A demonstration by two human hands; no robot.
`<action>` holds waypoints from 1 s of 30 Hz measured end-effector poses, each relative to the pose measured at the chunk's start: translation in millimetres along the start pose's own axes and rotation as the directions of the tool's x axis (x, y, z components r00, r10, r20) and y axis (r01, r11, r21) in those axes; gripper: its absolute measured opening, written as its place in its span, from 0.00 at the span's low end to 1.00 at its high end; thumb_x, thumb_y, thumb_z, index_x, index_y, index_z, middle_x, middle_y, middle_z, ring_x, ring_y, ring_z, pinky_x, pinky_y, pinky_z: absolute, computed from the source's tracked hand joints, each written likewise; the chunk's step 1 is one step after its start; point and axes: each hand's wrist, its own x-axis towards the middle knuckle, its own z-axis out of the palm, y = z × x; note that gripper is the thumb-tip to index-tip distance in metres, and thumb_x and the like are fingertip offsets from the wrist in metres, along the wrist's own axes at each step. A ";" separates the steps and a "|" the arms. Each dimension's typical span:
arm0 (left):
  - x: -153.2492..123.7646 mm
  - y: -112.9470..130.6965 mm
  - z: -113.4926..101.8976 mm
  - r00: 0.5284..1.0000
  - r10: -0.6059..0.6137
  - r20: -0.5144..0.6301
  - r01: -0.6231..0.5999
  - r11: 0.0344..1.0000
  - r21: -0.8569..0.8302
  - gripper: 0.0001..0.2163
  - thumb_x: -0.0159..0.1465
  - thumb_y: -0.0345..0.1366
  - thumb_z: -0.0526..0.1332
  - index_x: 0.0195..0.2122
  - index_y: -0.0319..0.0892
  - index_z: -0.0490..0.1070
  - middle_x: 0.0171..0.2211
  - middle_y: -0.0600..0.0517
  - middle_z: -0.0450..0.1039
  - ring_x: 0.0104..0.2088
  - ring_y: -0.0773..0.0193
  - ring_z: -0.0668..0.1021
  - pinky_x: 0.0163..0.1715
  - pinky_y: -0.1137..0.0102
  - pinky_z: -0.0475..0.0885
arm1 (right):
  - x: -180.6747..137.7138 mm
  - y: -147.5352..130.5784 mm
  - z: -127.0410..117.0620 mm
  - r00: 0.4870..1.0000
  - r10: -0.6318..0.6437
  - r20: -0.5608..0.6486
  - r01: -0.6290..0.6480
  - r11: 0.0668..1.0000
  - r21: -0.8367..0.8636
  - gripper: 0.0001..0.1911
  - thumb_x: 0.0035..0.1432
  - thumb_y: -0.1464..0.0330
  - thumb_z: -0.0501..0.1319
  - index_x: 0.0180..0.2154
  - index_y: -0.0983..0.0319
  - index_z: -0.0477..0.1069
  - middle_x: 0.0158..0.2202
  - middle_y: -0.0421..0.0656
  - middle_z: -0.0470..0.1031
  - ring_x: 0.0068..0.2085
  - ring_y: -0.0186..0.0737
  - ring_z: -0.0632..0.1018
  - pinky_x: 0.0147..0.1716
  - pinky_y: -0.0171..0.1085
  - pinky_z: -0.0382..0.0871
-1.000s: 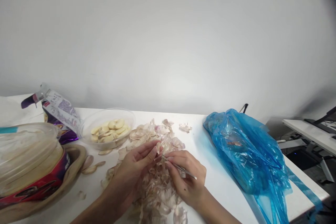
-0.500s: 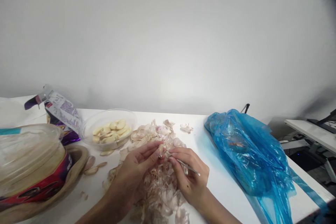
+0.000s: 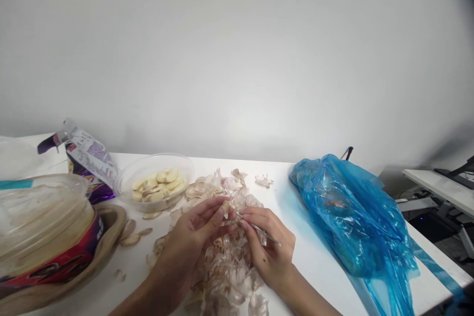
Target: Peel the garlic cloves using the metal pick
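Open tabletop (image 3: 311, 244) between right hand (image 3: 272, 244) and blue bag (image 3: 351, 212), bowl (image 3: 148, 164) obstructing left

I have one feed, from a camera on the person's head, facing forward and tipped down over the tabletop (image 3: 313, 247), so the forearms come in from the bottom edge and the left hand (image 3: 194, 234) and right hand (image 3: 269, 242) sit close, low in the middle. From here I see the pale wall (image 3: 237, 59) almost square-on across the upper half, and my view runs wide enough to catch a second tabletop (image 3: 437, 185) at far right.
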 end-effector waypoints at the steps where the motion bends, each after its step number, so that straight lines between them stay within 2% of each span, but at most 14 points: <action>1: -0.4 -0.1 0.0 1.000 -0.004 0.006 0.005 1.000 -0.008 0.08 0.54 0.30 0.65 0.36 0.41 0.74 0.30 0.52 0.78 0.34 0.67 0.77 0.36 0.76 0.73 | 0.2 -0.2 -0.1 1.000 -0.001 0.003 0.001 1.000 -0.004 0.13 0.53 0.81 0.58 0.40 0.63 0.69 0.35 0.45 0.75 0.37 0.38 0.77 0.36 0.37 0.74; 9: -1.7 -0.1 -0.4 1.000 -0.025 0.002 0.025 1.000 0.010 0.11 0.52 0.32 0.66 0.37 0.42 0.74 0.30 0.54 0.77 0.29 0.68 0.76 0.34 0.76 0.71 | 2.1 -0.9 -2.2 0.999 -0.007 -0.035 0.006 1.000 -0.026 0.13 0.53 0.81 0.58 0.39 0.63 0.69 0.34 0.46 0.76 0.36 0.39 0.77 0.35 0.38 0.75; 14: -1.0 0.5 1.0 1.000 -0.031 0.004 0.030 0.998 0.050 0.10 0.53 0.33 0.66 0.37 0.42 0.73 0.29 0.54 0.76 0.31 0.68 0.75 0.36 0.75 0.70 | 1.9 -1.1 -2.8 0.999 -0.014 -0.047 0.014 1.000 -0.006 0.13 0.52 0.82 0.58 0.40 0.63 0.69 0.34 0.47 0.76 0.36 0.39 0.77 0.35 0.38 0.75; 17: -0.7 0.3 0.0 0.999 -0.018 0.035 0.016 0.999 0.052 0.10 0.53 0.33 0.65 0.38 0.42 0.73 0.31 0.54 0.76 0.33 0.68 0.75 0.38 0.75 0.69 | 1.3 -0.8 -2.9 0.999 -0.019 -0.047 0.018 1.000 -0.022 0.13 0.53 0.81 0.58 0.40 0.62 0.69 0.34 0.47 0.76 0.36 0.39 0.77 0.35 0.39 0.75; 23: -2.1 0.0 -0.2 0.994 -0.042 0.098 0.039 0.999 0.030 0.10 0.54 0.33 0.65 0.38 0.43 0.74 0.27 0.54 0.76 0.31 0.69 0.74 0.36 0.76 0.69 | 1.5 0.4 -3.3 0.998 -0.027 -0.052 0.026 0.999 -0.032 0.13 0.54 0.80 0.57 0.40 0.61 0.69 0.34 0.46 0.76 0.36 0.39 0.77 0.34 0.38 0.75; 30: -6.4 -2.8 5.5 0.997 -0.049 0.062 0.047 0.998 0.033 0.10 0.50 0.32 0.67 0.35 0.42 0.76 0.28 0.53 0.76 0.29 0.68 0.74 0.34 0.75 0.69 | 2.3 1.1 -3.9 0.996 -0.033 -0.082 0.032 0.999 -0.017 0.14 0.53 0.81 0.57 0.41 0.62 0.69 0.34 0.47 0.76 0.36 0.40 0.77 0.33 0.39 0.75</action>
